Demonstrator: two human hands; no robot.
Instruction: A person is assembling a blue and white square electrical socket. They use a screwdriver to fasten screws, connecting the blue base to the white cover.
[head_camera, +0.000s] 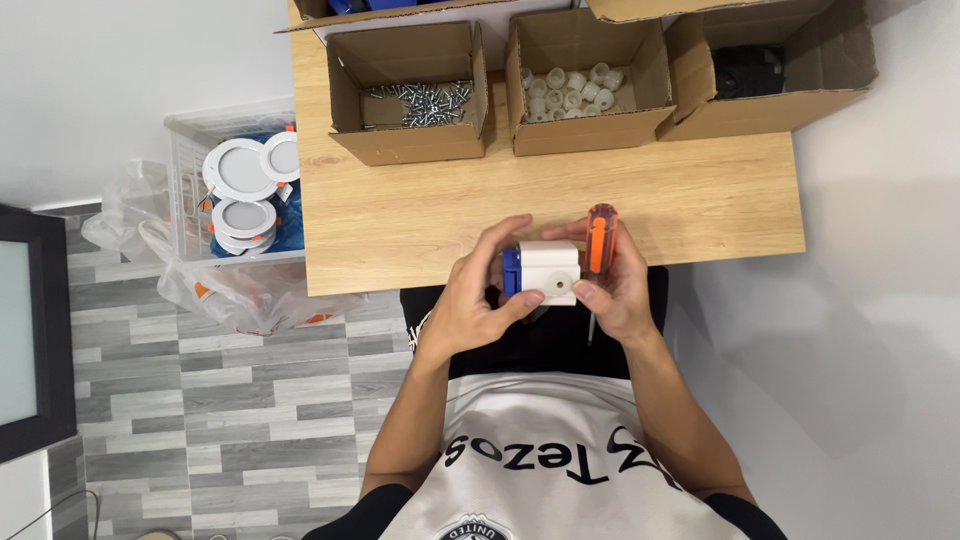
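You sit at a pale wooden tabletop (400, 220), seen from above, with grey plank flooring (200, 400) to your left. Along the far edge of the tabletop stand three open cardboard boxes: one with metal screws (425, 103), one with small white plastic rings (572, 88), and one with dark parts (748, 70). Beside the tabletop, a clear plastic bin (190, 150) holds round white downlights (240, 170). Both your hands meet just at the near edge of the tabletop, above your lap. Your left hand (470, 305) has its grip curled around a small white box with a blue side (545, 272), thumb pressed on its front face. Your right hand (620, 290) touches the same box with its fingertips while its grip is closed on an orange-handled screwdriver (599, 240), the shaft pointing down toward you.
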